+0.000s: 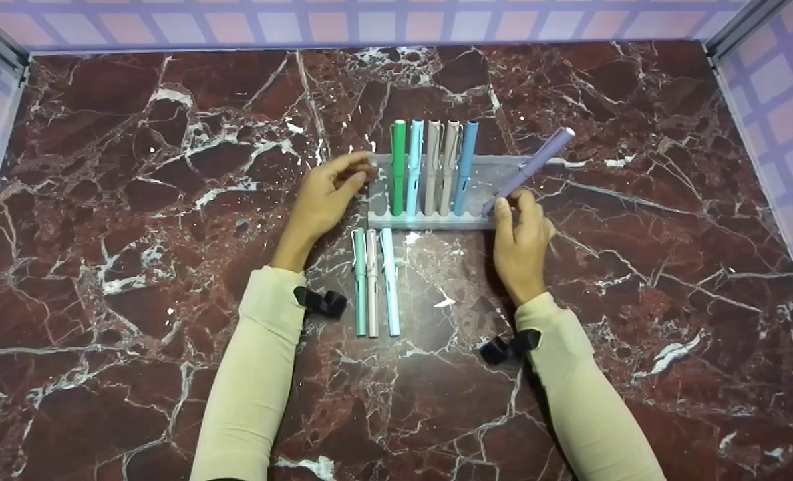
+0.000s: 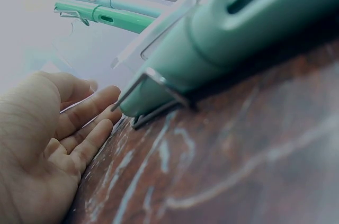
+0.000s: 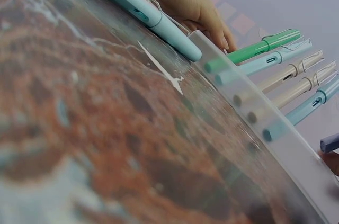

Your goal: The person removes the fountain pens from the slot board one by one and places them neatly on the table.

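My right hand (image 1: 522, 234) pinches a purple pen (image 1: 536, 160) near its lower end, between thumb and fingers. The pen leans up and to the right, its lower tip over the right part of a clear pen stand (image 1: 496, 175). Upright in the stand are a green pen (image 1: 398, 167), a light blue pen (image 1: 415, 167), two greyish-beige pens (image 1: 431, 167) and a blue pen (image 1: 465, 167). At the stand's left end is my left hand (image 1: 326, 197), its fingers loosely bent and holding nothing; whether they touch the stand I cannot tell.
In front of the stand lie three pens side by side: a teal one (image 1: 360, 284), a greyish-beige one (image 1: 373, 284) and a pale blue one (image 1: 391, 284). All rest on a dark red marbled tabletop (image 1: 169, 267). A checkered wall (image 1: 369, 23) bounds the back.
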Tool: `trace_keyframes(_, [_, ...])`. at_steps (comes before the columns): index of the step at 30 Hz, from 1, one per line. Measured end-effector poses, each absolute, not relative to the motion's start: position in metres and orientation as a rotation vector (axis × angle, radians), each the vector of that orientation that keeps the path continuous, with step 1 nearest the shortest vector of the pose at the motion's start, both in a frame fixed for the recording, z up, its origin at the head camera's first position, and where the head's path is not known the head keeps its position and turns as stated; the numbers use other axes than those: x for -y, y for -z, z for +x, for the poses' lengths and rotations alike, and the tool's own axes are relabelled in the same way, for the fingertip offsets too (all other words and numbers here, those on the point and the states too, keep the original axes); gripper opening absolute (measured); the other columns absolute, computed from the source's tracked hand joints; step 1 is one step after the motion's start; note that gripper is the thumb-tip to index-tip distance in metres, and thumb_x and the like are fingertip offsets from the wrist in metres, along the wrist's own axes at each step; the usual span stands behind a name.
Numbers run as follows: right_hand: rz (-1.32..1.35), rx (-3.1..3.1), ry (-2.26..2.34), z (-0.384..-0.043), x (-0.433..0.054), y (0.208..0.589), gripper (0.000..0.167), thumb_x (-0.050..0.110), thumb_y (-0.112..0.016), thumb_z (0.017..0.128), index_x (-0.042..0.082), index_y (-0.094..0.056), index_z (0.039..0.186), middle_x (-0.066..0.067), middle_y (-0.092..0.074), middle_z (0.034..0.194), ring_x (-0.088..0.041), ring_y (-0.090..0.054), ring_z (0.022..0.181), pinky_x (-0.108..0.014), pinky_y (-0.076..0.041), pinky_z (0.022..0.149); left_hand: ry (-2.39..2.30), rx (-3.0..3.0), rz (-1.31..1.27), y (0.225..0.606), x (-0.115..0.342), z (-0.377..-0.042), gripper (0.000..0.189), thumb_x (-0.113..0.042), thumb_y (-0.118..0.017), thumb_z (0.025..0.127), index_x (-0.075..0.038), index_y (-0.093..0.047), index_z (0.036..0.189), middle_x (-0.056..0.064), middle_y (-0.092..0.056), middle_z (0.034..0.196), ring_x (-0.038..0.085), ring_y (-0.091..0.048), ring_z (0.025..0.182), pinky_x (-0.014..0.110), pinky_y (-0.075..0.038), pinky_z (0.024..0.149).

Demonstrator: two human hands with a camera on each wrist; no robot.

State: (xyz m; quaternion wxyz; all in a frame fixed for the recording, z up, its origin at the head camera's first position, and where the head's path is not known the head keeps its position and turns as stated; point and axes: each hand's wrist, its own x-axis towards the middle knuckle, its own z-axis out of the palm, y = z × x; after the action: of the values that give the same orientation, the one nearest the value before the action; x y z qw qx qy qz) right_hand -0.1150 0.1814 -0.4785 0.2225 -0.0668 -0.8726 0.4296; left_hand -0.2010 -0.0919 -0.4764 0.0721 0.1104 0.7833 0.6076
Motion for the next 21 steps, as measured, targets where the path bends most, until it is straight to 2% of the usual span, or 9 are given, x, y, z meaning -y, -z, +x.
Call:
trace_keyframes(6, [-0.166, 2.293, -1.170, -0.113, -0.182, 0.478, 0.023, 0.019, -0.054, 0.101, -0.001, -0.063, 0.098, -0.017, -0.066, 0.094, -0.032, -0.057, 0.092, -0.040, -0.031, 0.095, -1.828, -2.350, 0.314, 0.477, 0.092, -0.200, 0.034, -0.004, -0.053, 0.101, -0.008, -0.062, 0.134, 0.011, -0.070, 0.116, 0.020, -0.065, 0.093, 0.027, -0.056, 0.083])
trace_keyframes(11, [-0.147, 2.155, -1.233, -0.110, -0.183, 0.479, 0.015, 0.009, -0.061, 0.095, -0.005, -0.065, 0.090, -0.016, -0.066, 0.084, -0.024, -0.057, 0.076, -0.030, -0.044, 0.076, -1.834, -2.336, 0.320, 0.477, 0.090, -0.201, 0.034, -0.004, -0.054, 0.101, -0.008, -0.062, 0.134, 0.010, -0.070, 0.117, 0.021, -0.065, 0.094, 0.028, -0.056, 0.085])
trace_keyframes(14, [-0.126, 2.087, -1.294, -0.107, -0.181, 0.479, 0.009, 0.002, -0.065, 0.090, -0.007, -0.064, 0.087, -0.014, -0.067, 0.078, -0.018, -0.055, 0.069, -0.023, -0.045, 0.064, -1.830, -2.331, 0.312, 0.476, 0.090, -0.201, 0.034, -0.004, -0.053, 0.101, -0.008, -0.062, 0.134, 0.011, -0.070, 0.117, 0.021, -0.065, 0.094, 0.027, -0.056, 0.084])
trace_keyframes(17, [-0.091, 2.036, -1.323, -0.103, -0.179, 0.479, 0.006, -0.003, -0.068, 0.085, -0.008, -0.064, 0.085, -0.013, -0.067, 0.075, -0.012, -0.055, 0.066, -0.021, -0.046, 0.059, -1.822, -2.333, 0.306, 0.475, 0.091, -0.200, 0.034, -0.005, -0.053, 0.102, -0.007, -0.061, 0.134, 0.011, -0.070, 0.117, 0.021, -0.065, 0.094, 0.027, -0.056, 0.085])
trace_keyframes(21, [-0.028, 2.003, -1.406, -0.097, -0.174, 0.480, 0.010, -0.007, -0.068, 0.083, -0.010, -0.065, 0.092, -0.016, -0.067, 0.077, -0.007, -0.059, 0.066, -0.019, -0.052, 0.061, -1.824, -2.328, 0.303, 0.475, 0.092, -0.200, 0.034, -0.005, -0.052, 0.102, -0.007, -0.061, 0.134, 0.010, -0.070, 0.116, 0.020, -0.065, 0.093, 0.027, -0.056, 0.085])
